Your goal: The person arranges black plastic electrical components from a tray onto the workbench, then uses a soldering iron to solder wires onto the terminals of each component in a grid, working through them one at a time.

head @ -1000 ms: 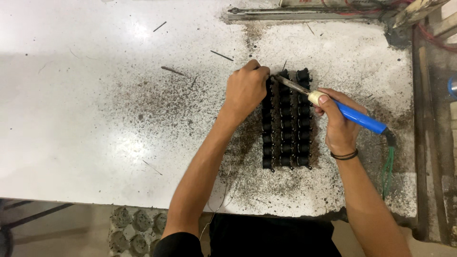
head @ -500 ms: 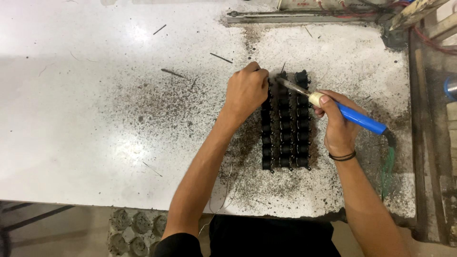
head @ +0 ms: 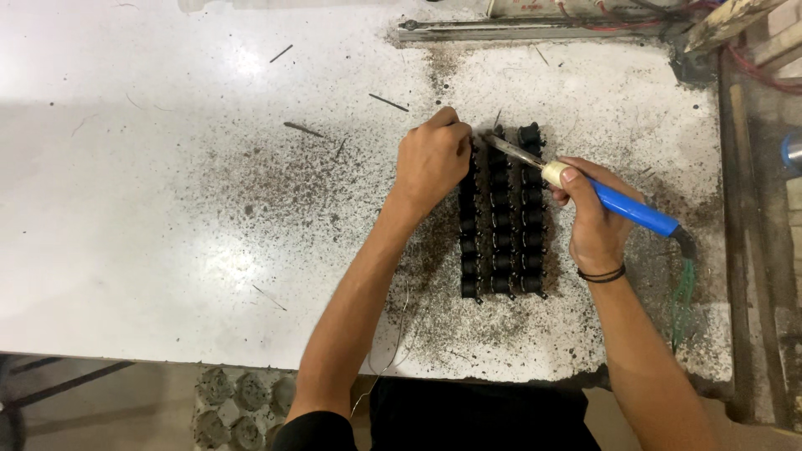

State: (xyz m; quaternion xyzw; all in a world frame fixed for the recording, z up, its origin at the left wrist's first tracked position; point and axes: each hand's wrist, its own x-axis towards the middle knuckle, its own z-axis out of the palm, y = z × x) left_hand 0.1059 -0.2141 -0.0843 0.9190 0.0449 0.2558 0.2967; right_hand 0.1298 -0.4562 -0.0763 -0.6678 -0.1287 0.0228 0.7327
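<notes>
Three rows of small black parts (head: 502,224) lie side by side on a white, soot-speckled table (head: 167,209). My left hand (head: 432,159) rests curled at the top left of the rows; a thin wire (head: 399,326) trails from it toward the table's near edge. My right hand (head: 590,215) grips a blue-handled soldering iron (head: 618,205), its metal tip pointing at the top of the middle row. A black band circles my right wrist.
A metal bar (head: 535,29) lies along the far edge. Short dark wire scraps (head: 302,129) are scattered on the left half. A green cord (head: 681,301) hangs from the iron at the right. A grey moulded tray (head: 238,401) sits below the table.
Both hands stay nearly still; the iron's tip holds at the top of the rows.
</notes>
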